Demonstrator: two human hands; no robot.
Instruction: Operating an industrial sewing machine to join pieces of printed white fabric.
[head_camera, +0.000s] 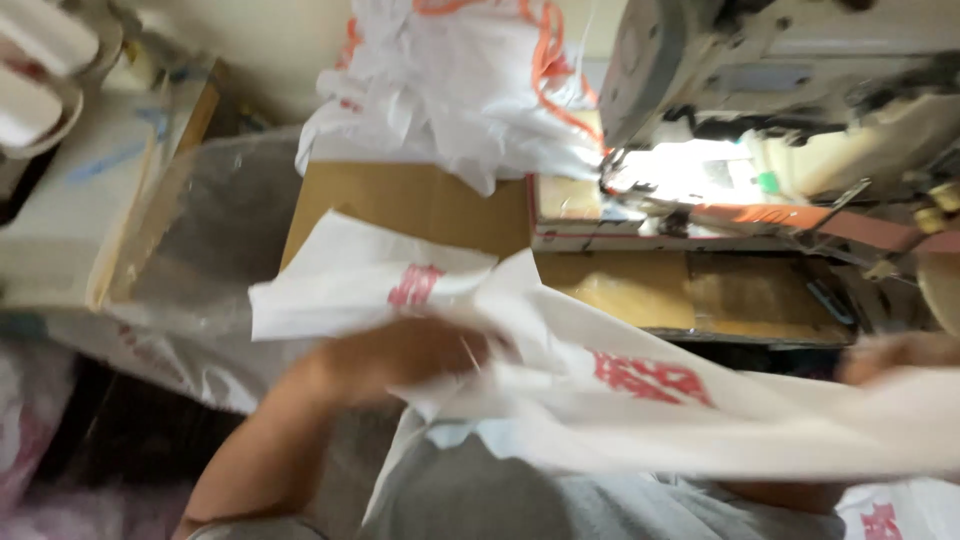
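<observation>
A white fabric piece with red print (560, 390) is held over the near edge of the desk (420, 205), its long axis running left to right. The left hand (400, 355) is closed on its left part; the right hand (895, 355), blurred, appears closed on its far right end. A sewing machine (780, 70) stands beyond.

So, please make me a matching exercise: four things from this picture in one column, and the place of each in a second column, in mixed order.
Things:
1. white fabric piece with red print
2. pile of white fabric with orange trim
3. sewing machine
4. clear plastic bag

Places:
a. top right
b. far end of the brown table
c. left of the table
d. between the left hand and right hand

Pairs: 1-d, 2-b, 3-a, 4-c
</observation>
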